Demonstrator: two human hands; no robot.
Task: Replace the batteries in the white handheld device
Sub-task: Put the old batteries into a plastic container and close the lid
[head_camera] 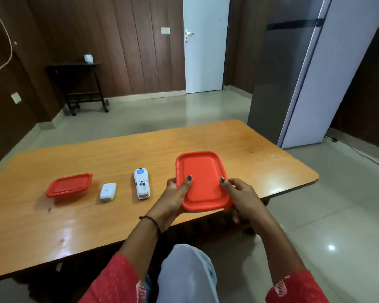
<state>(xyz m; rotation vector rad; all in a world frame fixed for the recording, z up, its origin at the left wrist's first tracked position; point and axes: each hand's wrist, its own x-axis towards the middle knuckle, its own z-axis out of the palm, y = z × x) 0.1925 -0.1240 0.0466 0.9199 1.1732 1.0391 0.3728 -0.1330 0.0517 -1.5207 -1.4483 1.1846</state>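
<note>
The white handheld device (141, 184) lies face down on the wooden table (96, 215), its battery compartment uncovered. Its white battery cover (108, 192) rests just left of it. I hold a red-lidded container (202, 181) at the table's near edge. My left hand (176, 194) grips its left side with the thumb on the lid. On the container's right side my right hand (239, 195) grips it, thumb also on the lid. A second red-lidded container (69, 185) stands closed at the far left.
The table's near edge runs right under the held container, with my knee (184, 270) below it. A grey refrigerator (293, 68) stands beyond the table's right end, a white door (204, 44) and a dark side table (81, 84) farther back.
</note>
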